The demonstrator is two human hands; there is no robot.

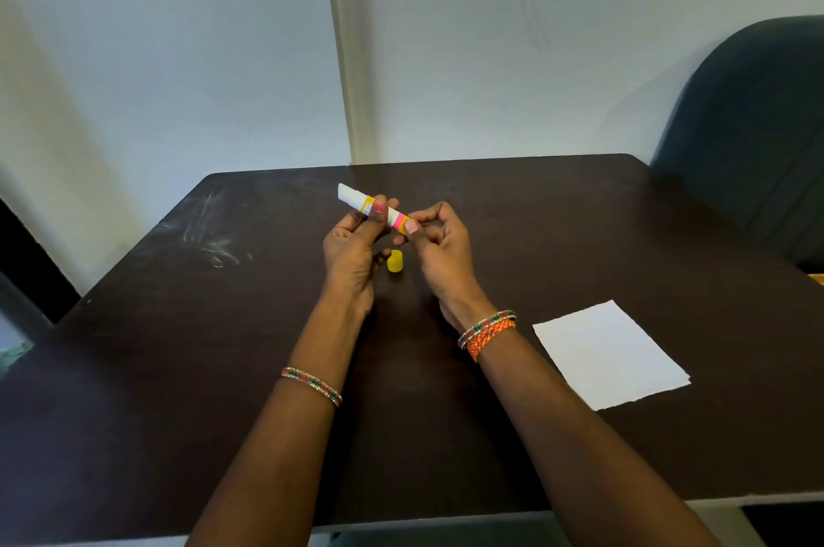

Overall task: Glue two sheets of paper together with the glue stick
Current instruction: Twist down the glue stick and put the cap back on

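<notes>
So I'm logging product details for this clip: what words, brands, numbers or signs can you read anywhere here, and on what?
No text can be read.
Glue stick, held by the left hand and right hand: small dark marks like a barcode by its yellow band, too small and blurred to read; no brand legible.
Yellow cap on the table: no marking shows.
Paper: blank on the side that shows.

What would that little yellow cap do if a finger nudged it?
The yellow cap looks small and hollow, so probably very light. It stands upright on the table, so a nudge would likely slide or tip it; on its round side it might roll.
</notes>
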